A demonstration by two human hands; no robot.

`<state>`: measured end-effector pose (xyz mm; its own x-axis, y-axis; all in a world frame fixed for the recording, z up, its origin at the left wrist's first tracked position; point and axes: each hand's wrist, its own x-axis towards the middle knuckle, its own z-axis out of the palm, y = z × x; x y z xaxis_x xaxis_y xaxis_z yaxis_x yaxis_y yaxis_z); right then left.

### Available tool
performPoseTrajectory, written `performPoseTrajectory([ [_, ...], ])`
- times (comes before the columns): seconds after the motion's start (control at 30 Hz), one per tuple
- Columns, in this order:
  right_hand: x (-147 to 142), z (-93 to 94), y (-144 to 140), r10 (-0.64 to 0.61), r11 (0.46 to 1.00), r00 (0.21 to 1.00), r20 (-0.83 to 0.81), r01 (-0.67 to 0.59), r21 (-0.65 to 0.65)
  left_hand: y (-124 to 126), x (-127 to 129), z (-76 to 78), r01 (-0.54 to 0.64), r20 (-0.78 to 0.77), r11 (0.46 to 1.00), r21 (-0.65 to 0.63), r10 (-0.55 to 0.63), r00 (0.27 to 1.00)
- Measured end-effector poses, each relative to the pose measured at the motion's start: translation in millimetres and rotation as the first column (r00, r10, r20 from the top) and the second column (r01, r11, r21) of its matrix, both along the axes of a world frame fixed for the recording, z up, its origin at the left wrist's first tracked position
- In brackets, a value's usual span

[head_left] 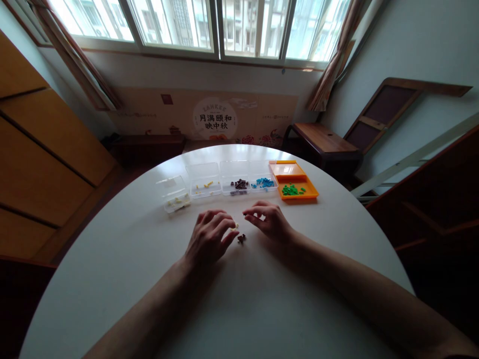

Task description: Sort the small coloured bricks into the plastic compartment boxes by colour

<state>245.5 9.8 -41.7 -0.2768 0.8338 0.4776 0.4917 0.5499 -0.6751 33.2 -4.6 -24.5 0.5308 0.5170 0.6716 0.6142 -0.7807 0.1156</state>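
Note:
On the white round table point(239, 309), my right hand point(267, 219) pinches a small dark brown building brick point(244, 214) between thumb and forefinger. My left hand point(211, 232) has its thumb and fingers apart and curves beside a few small cream pieces point(235, 227), which it partly hides. Just nearer to me lies a small cluster of dark brown pieces point(241, 239). Beyond the hands, open clear boxes hold cream pieces point(177, 201), yellow pieces point(205, 185), dark brown pieces point(240, 184) and blue pieces point(264, 183). Green pieces point(293, 190) lie in an open orange box point(312, 192).
The table's far rim curves just behind the row of boxes. Past it stand a wooden chair point(325, 137) on the right and a printed panel point(149, 109) under the windows point(179, 25). A wooden cabinet point(45, 149) is at the left.

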Motion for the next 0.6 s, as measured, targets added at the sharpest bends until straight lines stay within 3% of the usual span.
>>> performPoseTrajectory([
  [0.13,1,1.3,27,-0.059,0.998,0.997,0.050,0.059,0.000,0,-1,-0.7,0.010,-0.002,1.000,-0.015,-0.010,1.000],
  [0.27,-5,15.4,62,-0.194,0.979,0.981,0.030,0.192,0.068,0,-3,-3.2,0.022,-0.015,0.999,-0.038,-0.023,1.000],
  [0.37,-9,24.1,81,-0.273,0.961,0.962,0.020,0.272,0.037,0,-4,-2.6,0.029,-0.013,0.999,-0.042,-0.030,0.999],
  [0.5,-6,20.0,81,-0.329,0.944,0.944,-0.012,0.329,-0.014,0,-4,0.1,0.036,-0.012,0.998,-0.059,-0.037,0.999],
  [0.6,0,8.6,66,-0.288,0.958,0.957,-0.034,0.288,0.002,0,-4,-0.1,0.054,-0.029,0.995,-0.082,-0.057,0.998],
])
